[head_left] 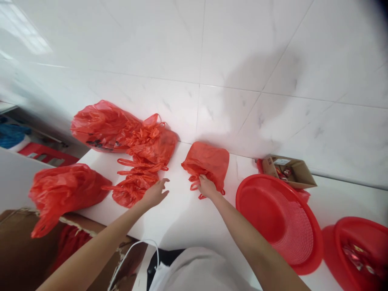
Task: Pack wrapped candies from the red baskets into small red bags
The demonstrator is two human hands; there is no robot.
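My right hand (207, 186) is closed on the gathered opening of a red plastic bag (209, 155), which lies on the white table close to the wall. The bag's handle loops hang out below the fingers, and those fingertips are partly hidden in the plastic. Held over the table, my left hand (155, 194) has its thumb and fingers apart and holds nothing. Just left of it sits a small red bag (130, 190) with its handles sticking out. Behind that is another filled red bag (162, 145).
A large red bag (100, 125) and a knotted bag (68, 188) stand at the left. On the right are a red plastic basket (263, 210), a cardboard box (298, 173) with small packets and a second red container (336, 242). A big carton (24, 242) stands lower left.
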